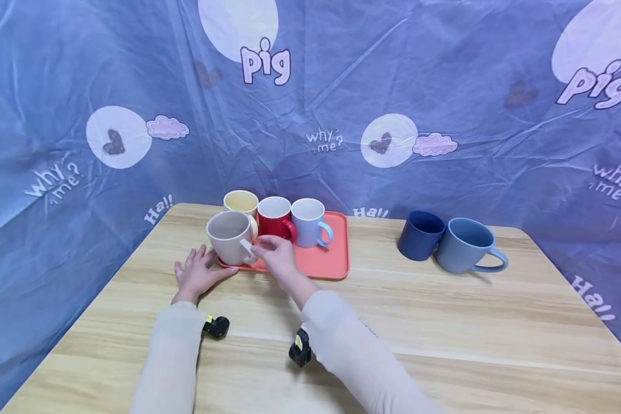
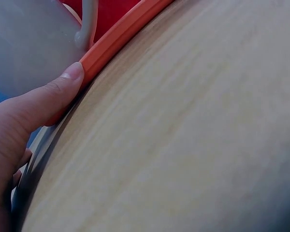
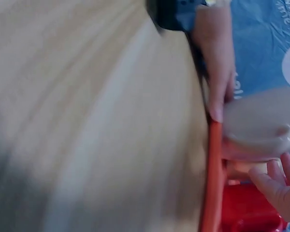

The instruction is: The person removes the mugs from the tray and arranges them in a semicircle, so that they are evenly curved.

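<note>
A light grey mug (image 1: 229, 238) stands at the front left corner of the orange-red tray (image 1: 331, 265), its handle toward the right. My right hand (image 1: 279, 259) is beside that handle, fingertips right at it; in the right wrist view the loosely bent fingers (image 3: 275, 186) lie just outside the handle. My left hand (image 1: 199, 276) rests left of the mug with fingers spread, its thumb (image 2: 63, 89) touching the tray's front rim. Behind the grey mug are a yellow mug (image 1: 240, 200), a red mug (image 1: 273, 215) and a light blue mug (image 1: 306, 224).
A dark blue cup (image 1: 420, 237) and a larger blue-grey mug (image 1: 463, 247) stand side by side on the right of the wooden table (image 1: 445, 333). A blue printed cloth (image 1: 310, 103) hangs behind the table and along its sides.
</note>
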{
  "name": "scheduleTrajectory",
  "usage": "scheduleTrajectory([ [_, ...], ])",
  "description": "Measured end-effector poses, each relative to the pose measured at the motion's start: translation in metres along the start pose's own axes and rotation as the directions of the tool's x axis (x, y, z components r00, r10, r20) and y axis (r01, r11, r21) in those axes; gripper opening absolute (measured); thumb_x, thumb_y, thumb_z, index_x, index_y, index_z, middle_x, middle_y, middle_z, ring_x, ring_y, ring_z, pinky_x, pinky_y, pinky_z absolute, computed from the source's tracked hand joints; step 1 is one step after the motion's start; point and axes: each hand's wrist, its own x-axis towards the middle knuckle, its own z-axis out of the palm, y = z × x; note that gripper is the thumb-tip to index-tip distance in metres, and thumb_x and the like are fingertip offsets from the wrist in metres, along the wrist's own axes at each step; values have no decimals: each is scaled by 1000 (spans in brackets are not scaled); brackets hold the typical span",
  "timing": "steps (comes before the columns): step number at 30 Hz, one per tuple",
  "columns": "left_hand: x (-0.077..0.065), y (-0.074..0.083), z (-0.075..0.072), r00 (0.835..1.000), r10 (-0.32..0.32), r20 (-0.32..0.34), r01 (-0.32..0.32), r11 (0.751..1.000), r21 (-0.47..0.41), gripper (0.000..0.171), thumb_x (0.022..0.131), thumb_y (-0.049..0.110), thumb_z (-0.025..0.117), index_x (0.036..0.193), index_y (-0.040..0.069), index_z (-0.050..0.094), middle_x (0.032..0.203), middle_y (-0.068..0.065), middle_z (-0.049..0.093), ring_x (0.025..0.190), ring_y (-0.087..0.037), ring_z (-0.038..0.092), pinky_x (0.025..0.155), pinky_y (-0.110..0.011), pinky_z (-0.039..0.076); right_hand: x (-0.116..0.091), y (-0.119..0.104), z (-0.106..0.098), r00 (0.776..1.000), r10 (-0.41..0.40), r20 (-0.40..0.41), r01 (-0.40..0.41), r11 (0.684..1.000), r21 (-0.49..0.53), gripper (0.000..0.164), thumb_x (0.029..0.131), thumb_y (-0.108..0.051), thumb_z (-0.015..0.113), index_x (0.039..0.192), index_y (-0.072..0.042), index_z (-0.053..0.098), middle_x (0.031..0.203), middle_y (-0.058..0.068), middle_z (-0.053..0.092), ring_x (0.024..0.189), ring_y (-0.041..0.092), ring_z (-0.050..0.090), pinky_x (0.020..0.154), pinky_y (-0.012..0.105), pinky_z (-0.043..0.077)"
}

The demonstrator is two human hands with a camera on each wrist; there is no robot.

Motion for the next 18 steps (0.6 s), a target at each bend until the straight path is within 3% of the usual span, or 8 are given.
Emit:
scheduleTrajectory([
  [12,0,-3,1,1000,5,-11,-5,1000,-4,91,63,67,57,131,9,38,136,-26,19,123,-43,6,88,-63,-10,2,16,16,1000,-16,5,16,1000,10,20,76,1,63,96,4,63,81,10,63,73,14,58,63,24,49],
  [18,0,-2,2,1000,15,-19,-15,1000,-5,90,62,66,58,131,10,39,136,-25,20,123,-43,8,88,-63,-9,4,20,18,998,-59,11,60,997,-53,20,75,1,64,95,2,65,79,7,62,72,12,56,62,21,49],
])
